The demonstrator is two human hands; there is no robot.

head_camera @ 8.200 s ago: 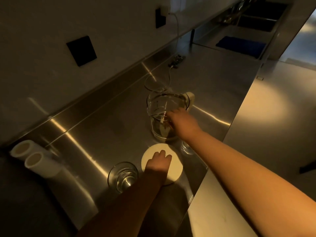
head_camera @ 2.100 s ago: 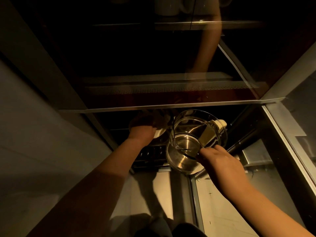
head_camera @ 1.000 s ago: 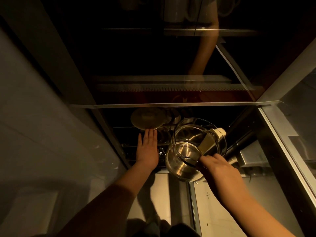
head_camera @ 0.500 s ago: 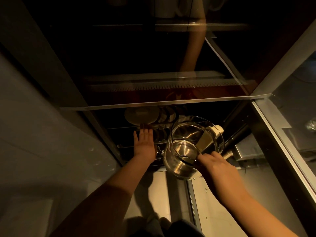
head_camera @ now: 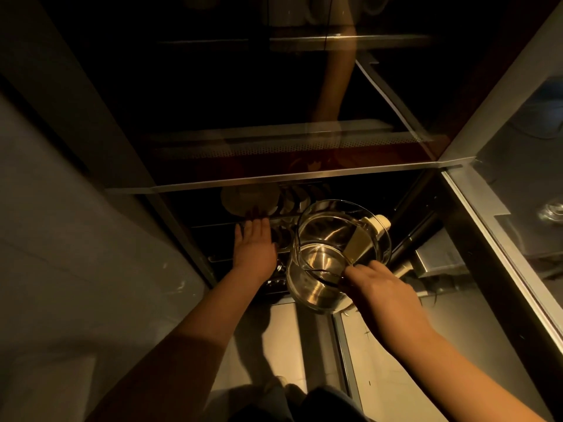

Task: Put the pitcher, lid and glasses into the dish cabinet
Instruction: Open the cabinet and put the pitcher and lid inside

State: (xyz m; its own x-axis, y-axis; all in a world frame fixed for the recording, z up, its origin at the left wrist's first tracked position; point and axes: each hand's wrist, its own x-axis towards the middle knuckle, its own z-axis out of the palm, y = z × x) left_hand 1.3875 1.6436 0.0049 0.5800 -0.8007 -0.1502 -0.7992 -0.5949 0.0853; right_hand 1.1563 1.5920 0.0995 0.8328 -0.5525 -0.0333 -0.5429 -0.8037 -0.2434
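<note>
1. Dim kitchen, head view looking down into open dish cabinet (head_camera: 320,178) w/ wire rack (head_camera: 219,223) inside.
2. R hand (head_camera: 377,287) clamped on near rim of glass pitcher (head_camera: 335,257), fingers curled over edge; pitcher held tilted at cabinet opening, above rack's right part, pale handle (head_camera: 377,223) on far side.
3. L hand (head_camera: 254,245) flat, fingers straight & together, gripping nothing, fingertips at rack's front rail.
4. Round lid (head_camera: 249,199) standing on edge in rack, just beyond L fingertips, apart from hand as far as visible.
5. Row of pale plates (head_camera: 300,197) standing in rack to right of lid, behind pitcher.
6. One glass (head_camera: 551,210) on tabletop (head_camera: 502,178) at far right, well apart from cabinet.
7. Arm reflection on dark glossy panel (head_camera: 274,102) above opening.
</note>
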